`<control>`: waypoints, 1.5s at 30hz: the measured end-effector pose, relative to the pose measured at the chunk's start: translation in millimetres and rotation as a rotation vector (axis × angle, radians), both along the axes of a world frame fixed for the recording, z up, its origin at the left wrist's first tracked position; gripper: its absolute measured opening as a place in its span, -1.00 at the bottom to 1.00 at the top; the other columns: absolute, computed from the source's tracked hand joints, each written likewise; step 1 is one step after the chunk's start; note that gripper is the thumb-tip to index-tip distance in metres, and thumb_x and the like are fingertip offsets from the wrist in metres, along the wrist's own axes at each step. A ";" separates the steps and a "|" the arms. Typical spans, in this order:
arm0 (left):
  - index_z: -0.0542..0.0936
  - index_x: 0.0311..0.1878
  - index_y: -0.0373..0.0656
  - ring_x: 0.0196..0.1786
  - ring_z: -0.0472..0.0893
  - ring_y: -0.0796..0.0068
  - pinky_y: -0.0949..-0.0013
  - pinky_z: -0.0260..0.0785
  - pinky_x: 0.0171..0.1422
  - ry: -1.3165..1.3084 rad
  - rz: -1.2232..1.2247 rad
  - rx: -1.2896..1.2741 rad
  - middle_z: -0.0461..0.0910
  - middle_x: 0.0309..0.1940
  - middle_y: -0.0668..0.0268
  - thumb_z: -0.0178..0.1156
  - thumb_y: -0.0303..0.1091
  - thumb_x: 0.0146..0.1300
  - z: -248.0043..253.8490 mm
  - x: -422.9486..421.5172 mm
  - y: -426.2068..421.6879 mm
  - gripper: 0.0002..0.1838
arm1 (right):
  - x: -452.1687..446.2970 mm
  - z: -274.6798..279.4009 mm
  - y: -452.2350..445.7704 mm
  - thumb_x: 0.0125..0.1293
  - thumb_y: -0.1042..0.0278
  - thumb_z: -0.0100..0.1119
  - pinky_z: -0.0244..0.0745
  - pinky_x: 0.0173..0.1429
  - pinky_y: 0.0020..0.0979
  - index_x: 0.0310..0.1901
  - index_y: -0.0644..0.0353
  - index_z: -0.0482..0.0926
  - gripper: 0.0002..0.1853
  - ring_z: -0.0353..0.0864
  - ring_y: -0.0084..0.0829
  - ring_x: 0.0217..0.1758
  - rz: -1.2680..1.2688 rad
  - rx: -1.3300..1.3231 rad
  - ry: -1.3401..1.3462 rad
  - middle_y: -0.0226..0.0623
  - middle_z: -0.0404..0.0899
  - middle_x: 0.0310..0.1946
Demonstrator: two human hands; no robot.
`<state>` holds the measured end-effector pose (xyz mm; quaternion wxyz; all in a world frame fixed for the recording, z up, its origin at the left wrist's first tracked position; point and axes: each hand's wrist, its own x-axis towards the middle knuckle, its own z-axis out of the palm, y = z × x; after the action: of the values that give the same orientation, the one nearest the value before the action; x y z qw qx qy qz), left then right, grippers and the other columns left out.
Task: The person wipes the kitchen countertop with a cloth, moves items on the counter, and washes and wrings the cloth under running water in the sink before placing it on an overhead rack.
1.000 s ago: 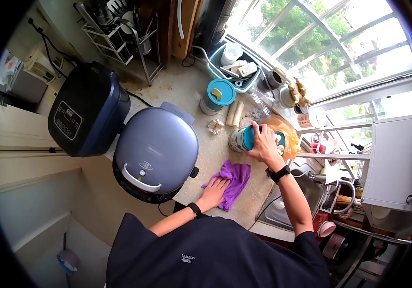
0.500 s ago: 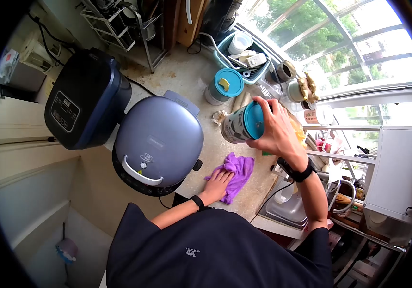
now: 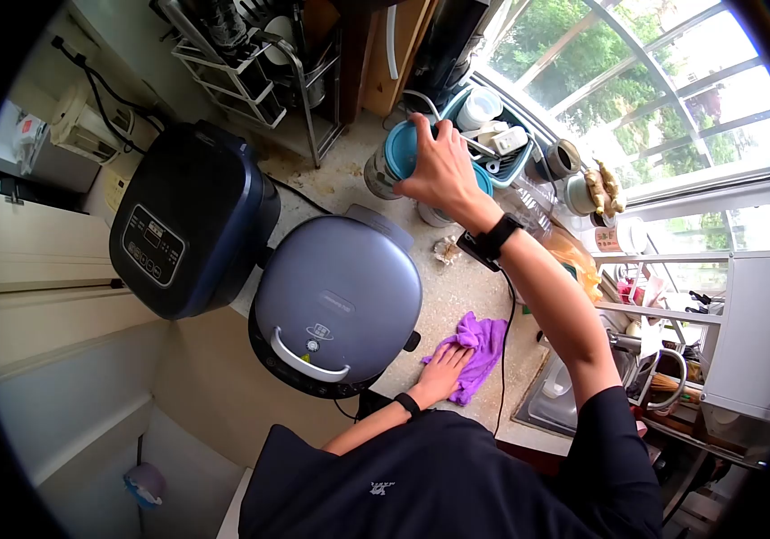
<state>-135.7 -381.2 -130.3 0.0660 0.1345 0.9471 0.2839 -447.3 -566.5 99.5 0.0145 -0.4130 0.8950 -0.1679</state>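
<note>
My right hand (image 3: 446, 175) is wrapped over the blue lid of a tall patterned canister (image 3: 379, 176), near the back of the counter. A second canister (image 3: 433, 216) with a blue lid stands right beside it, mostly covered by that hand and wrist. My left hand (image 3: 443, 373) lies flat with fingers stretched on a crumpled purple cloth (image 3: 484, 346) at the counter's front. A garlic bulb (image 3: 447, 250) sits between the canisters and the cloth. Whether the held canister touches the counter, I cannot tell.
A blue-grey electric griddle (image 3: 340, 292) with a white handle and a dark rice cooker (image 3: 192, 216) stand left. A teal basket (image 3: 518, 169) of small items is by the window. Ginger (image 3: 605, 187) rests on jars. A black cable (image 3: 508, 332) crosses the counter near the sink (image 3: 537, 409).
My right hand has carried the canister back and left, from near the window side to beside the second canister. My left hand stays on the purple cloth. The view has shifted a little.
</note>
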 end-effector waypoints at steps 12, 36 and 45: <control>0.15 0.64 -0.13 0.61 0.20 0.15 -0.01 -0.18 0.74 -0.043 0.086 0.088 0.27 0.55 0.15 0.33 0.08 0.27 2.9 -3.6 -1.9 -0.02 | -29.7 -77.5 -26.8 -0.17 0.05 0.63 0.37 0.41 0.01 0.52 0.21 0.18 0.19 0.41 0.26 0.31 -0.046 0.151 -0.036 0.29 0.37 0.20; 0.40 0.40 -0.34 0.56 0.23 -0.17 -0.14 -0.10 0.72 0.037 0.417 0.010 0.36 0.42 -0.16 0.28 -0.14 0.17 -1.9 -84.7 -9.7 -0.25 | 62.6 -197.8 173.0 0.05 0.42 0.39 0.59 0.07 -0.04 0.26 0.19 0.41 -0.32 0.60 0.12 0.08 -0.194 -0.018 -0.308 0.08 0.47 0.03; 0.37 0.50 -0.24 0.58 0.17 -0.19 -0.17 -0.15 0.69 -0.117 0.489 0.336 0.37 0.48 -0.10 0.25 0.06 0.32 9.6 -83.0 -10.9 -0.20 | 91.4 -76.5 156.7 0.09 0.34 0.50 0.66 0.03 -0.24 0.23 0.13 0.50 -0.37 0.70 -0.15 0.01 -0.200 -0.428 -0.514 -0.14 0.51 0.08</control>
<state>-218.7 -392.1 -120.6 0.0271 -0.1052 0.8856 0.4515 -355.9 -409.8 23.0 0.1359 -0.2613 0.8427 -0.4507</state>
